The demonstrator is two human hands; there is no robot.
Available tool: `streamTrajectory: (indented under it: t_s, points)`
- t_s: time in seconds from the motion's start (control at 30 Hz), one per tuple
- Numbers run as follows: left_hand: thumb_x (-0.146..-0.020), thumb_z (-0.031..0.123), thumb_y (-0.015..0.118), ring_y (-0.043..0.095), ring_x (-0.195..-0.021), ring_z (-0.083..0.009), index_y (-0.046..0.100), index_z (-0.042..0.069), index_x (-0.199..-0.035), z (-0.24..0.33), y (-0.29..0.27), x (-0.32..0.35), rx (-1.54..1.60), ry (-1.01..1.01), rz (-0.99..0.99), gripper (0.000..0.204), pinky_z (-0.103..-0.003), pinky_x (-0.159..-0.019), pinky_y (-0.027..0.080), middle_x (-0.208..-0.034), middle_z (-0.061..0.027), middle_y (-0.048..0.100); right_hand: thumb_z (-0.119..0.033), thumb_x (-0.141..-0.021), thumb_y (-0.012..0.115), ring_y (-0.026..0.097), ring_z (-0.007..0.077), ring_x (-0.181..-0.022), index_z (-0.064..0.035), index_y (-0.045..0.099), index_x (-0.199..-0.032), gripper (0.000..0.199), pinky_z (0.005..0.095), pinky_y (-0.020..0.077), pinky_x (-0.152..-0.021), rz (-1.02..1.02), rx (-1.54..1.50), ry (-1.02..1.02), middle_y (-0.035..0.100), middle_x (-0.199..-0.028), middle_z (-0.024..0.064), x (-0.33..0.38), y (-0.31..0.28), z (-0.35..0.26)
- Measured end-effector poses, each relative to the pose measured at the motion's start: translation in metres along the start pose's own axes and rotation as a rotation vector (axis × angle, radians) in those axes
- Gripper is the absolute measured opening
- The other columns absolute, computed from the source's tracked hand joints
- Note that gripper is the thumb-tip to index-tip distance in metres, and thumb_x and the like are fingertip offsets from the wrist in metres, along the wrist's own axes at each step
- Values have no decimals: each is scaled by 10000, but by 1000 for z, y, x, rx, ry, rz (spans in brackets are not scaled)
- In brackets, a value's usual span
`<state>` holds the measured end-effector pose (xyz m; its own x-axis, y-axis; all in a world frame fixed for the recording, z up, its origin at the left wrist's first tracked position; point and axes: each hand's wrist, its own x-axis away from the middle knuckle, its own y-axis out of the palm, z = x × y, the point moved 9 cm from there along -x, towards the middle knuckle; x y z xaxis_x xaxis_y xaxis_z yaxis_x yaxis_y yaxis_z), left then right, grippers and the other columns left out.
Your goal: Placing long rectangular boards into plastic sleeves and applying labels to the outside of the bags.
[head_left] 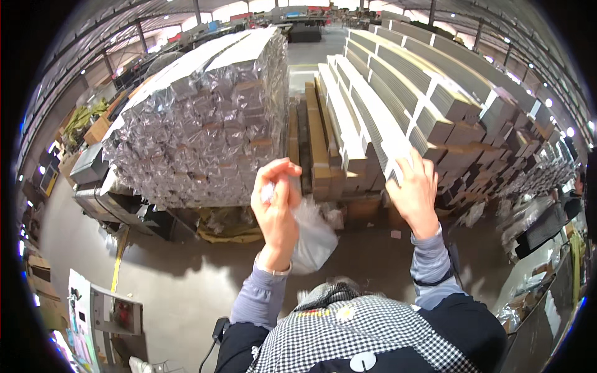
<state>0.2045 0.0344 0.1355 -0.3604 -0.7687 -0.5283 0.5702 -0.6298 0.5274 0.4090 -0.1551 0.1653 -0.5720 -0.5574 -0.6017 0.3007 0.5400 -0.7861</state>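
Note:
My left hand [277,202] is curled closed in front of the gap between two stacks. Crumpled clear plastic film shows inside its fingers, and a whitish translucent plastic bag [314,241] hangs down beside the wrist. My right hand [415,191] is at the near end of a long white-topped bundle of flat strips [373,121], fingers apart and slightly bent. Whether its fingertips press on the bundle is hard to tell. More long strapped bundles [435,124] are piled to the right of it.
To the left rises a tall stack of long plastic-wrapped packs [193,137]. Brown cardboard lengths [318,140] stand between the stacks. A grey-white cabinet [115,311] is at the lower left, near a yellow floor line [118,261]. Cardboard and plastic scraps [528,286] lie at the right.

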Motion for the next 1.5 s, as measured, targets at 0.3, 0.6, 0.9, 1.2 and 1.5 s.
streamTrajectory:
  t_s: [0.3, 0.6, 0.9, 1.2, 1.5]
  points:
    - [-1044, 208, 440, 444, -547, -64, 527, 19, -1230, -27, 52, 9, 142, -144, -31, 279, -210, -503, 372, -1069, -127, 636, -219, -786, 788, 596, 237, -1012, -1, 610, -1150, 460, 366, 445, -918, -210, -992, -127, 635, -1065, 111, 74, 4, -62]
    - [-1054, 331, 414, 492, -630, -37, 533, 32, -1252, -37, 71, 39, -140, -23, -172, 378, -190, -568, 413, -1099, -133, 670, -136, -880, 699, 521, 221, -736, -20, 581, -861, 167, 311, 434, -697, 134, -1085, -105, 553, -787, 66, 69, -15, -42]
    - [-916, 99, 671, 547, -739, -69, 638, 1, -955, -68, 70, 71, -9, -252, -202, 110, -206, -670, 445, -896, -29, 629, -58, -905, 662, 515, 140, -751, -11, 663, -862, 64, 275, 434, -698, 104, -1542, 98, 589, -810, 27, 69, -5, 36]
    - [-1019, 329, 507, 474, -650, -69, 543, 59, -873, -135, 124, 107, 218, -634, -246, 309, -209, -567, 378, -976, -112, 644, -280, -946, 611, 506, 191, -682, -74, 523, -789, 274, 345, 420, -696, -544, -2262, 175, 536, -647, 59, 93, 23, 56]
    - [-826, 23, 650, 675, -810, -270, 670, 68, -1019, -164, 128, 88, -946, -146, -1145, 198, -340, -707, 539, -862, -92, 659, -44, -789, 631, 563, 255, -681, -7, 612, -802, 43, 353, 473, -607, -278, -895, -368, 586, -730, 102, 81, 57, 118]
